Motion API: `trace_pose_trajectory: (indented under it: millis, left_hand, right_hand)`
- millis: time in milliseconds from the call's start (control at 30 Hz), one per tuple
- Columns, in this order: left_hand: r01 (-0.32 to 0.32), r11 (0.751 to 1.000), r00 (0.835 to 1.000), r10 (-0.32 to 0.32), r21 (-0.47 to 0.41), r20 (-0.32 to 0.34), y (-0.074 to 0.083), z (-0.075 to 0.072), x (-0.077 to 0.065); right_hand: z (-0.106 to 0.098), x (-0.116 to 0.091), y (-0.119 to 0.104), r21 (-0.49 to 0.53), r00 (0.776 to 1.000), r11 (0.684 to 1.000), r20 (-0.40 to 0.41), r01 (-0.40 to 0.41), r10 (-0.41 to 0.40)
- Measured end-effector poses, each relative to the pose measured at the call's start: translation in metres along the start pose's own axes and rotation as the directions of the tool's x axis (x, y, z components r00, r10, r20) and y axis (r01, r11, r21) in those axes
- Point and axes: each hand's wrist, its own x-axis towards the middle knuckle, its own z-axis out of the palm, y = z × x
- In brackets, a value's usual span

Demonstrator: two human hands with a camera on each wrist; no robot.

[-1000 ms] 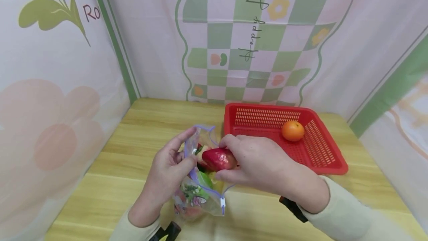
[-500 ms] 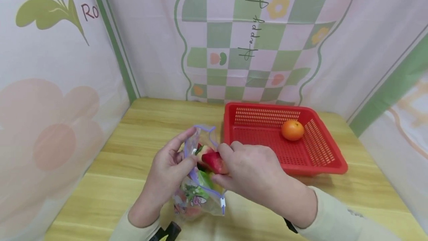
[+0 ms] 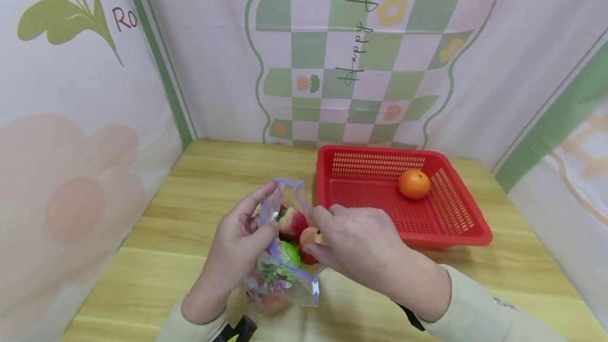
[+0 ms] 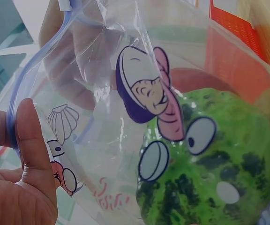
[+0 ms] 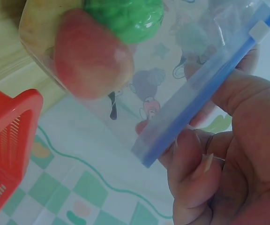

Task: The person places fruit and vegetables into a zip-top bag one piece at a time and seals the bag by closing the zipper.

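A clear zip bag [image 3: 296, 286] with a purple-edged mouth and cartoon prints stands tilted, mouth toward the right. My left hand [image 3: 242, 241] pinches its near-left rim between thumb and fingers. My right hand [image 3: 363, 247] is at the right side of the mouth, thumb and index finger apart; in the right wrist view they overlap the zip strip [image 5: 205, 93]. Close under the right thumb lies a smooth pinkish-red fruit [image 5: 88, 58], down in the bag. Beside it are a red-and-cream fruit [image 3: 292, 222] and a bumpy green fruit [image 4: 219, 159] with dark patches.
A red slotted basket [image 3: 328, 168] stands behind and right of the bag, holding one orange [image 3: 414, 184]. A white slider [image 3: 315, 286] sits at the zip's near end. Patterned cloth [image 3: 313, 41] hangs behind the wooden table [image 3: 157, 226].
The dark red fruit that my right hand gripped at the bag's mouth has gone down into the bag and turned. My right hand shifted slightly and its fingers parted. My left hand stayed put.
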Motion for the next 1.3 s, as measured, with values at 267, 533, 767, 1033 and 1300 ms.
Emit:
trace_pose_trajectory:
  millis: [267, 533, 767, 1033, 1300]
  left_hand:
    - [0.025, 1.000, 0.999, -0.025, -0.015, -0.040, 0.002, -0.003, -0.006]
    - [-0.001, 1.000, 1.000, 0.001, -0.022, -0.013, 0.000, -0.004, -0.006]
    - [0.012, 1.000, 1.000, -0.012, -0.007, -0.015, 0.002, -0.001, -0.006]
    - [0.021, 1.000, 1.000, -0.021, 0.007, -0.024, 0.003, 0.002, -0.005]
    - [0.032, 0.999, 0.999, -0.032, 0.001, -0.023, 0.002, 0.005, -0.005]
  right_hand:
    - [-0.015, 0.011, 0.024, 0.076, 0.986, 0.995, 0.158, -0.066, 0.053]
    - [-0.024, 0.022, 0.083, 0.054, 0.878, 0.931, 0.354, -0.362, 0.321]
    - [-0.014, 0.018, 0.131, 0.029, 0.789, 0.862, 0.419, -0.506, 0.449]
    - [0.003, 0.006, 0.176, -0.073, 0.677, 0.817, 0.520, -0.573, 0.521]
    - [0.023, -0.015, 0.210, -0.160, 0.554, 0.771, 0.607, -0.617, 0.570]
